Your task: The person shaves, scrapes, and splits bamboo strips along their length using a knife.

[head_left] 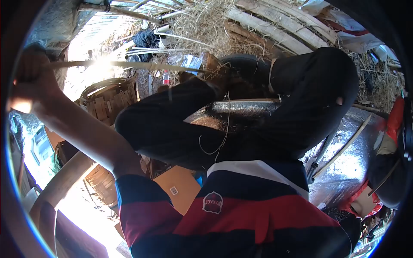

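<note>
My left hand [32, 84] is raised at the far left edge, in shadow and partly cut off by the dark rim. Its fingers look closed around one end of a long thin strip [146, 66], which looks like bamboo. From there the strip runs nearly level to the right, over my bent leg, toward my feet, where its far end is lost against dark things. A thin fibre [226, 129] hangs over my dark trousers [163, 118]. My right hand does not show.
A woven basket [107, 101] stands beyond my left arm. Cardboard [178, 187] lies beside my shirt. Straw [193, 26] and wooden slats [275, 28] fill the far side. On the right, a thin stick [344, 146] rests on shiny sheeting [344, 172].
</note>
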A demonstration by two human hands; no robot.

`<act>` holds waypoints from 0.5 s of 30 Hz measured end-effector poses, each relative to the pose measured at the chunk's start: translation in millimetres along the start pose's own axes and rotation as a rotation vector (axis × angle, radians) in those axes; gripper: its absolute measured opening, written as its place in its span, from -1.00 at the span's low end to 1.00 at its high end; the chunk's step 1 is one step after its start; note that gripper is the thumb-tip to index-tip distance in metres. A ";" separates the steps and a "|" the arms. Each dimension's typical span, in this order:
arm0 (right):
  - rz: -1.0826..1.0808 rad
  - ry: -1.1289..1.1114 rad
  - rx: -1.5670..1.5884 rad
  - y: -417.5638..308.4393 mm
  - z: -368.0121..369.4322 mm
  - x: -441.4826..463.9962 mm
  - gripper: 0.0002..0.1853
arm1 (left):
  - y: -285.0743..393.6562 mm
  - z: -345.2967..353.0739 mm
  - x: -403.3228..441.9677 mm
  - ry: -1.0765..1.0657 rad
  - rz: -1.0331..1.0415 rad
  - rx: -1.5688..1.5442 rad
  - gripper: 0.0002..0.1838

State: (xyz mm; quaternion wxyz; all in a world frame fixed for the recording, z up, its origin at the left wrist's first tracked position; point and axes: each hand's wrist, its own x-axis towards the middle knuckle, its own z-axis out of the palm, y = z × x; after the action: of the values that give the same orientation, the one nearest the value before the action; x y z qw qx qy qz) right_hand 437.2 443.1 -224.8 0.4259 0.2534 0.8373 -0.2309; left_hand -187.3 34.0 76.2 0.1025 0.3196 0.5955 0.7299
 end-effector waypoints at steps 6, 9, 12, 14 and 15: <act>-0.246 -0.031 -0.248 -43.0 -63.4 3.8 -0.73 | -11.3 56.8 -1.6 0.371 0.046 0.642 -0.56; -0.555 -0.003 -0.332 -115.6 -126.1 0.0 -0.73 | -12.8 65.4 -26.6 0.031 0.249 0.487 -0.58; -0.716 -0.160 0.422 -217.1 -162.2 -0.3 -0.70 | -10.1 67.4 -51.1 0.140 0.281 0.520 -0.58; -0.960 -0.080 0.171 -269.2 -146.9 11.0 -0.60 | -7.1 68.2 -63.2 0.191 0.316 0.522 -0.57; -1.103 -0.075 0.100 -288.8 -128.4 22.7 -0.55 | -5.6 68.3 -68.9 0.211 0.324 0.520 -0.57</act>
State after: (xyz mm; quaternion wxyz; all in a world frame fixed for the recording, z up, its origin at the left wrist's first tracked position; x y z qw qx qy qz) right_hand 169.7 304.7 -126.2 0.2587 -0.2111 0.8181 -0.4682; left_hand -95.0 53.9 53.1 -0.1623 0.3482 0.7109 0.5891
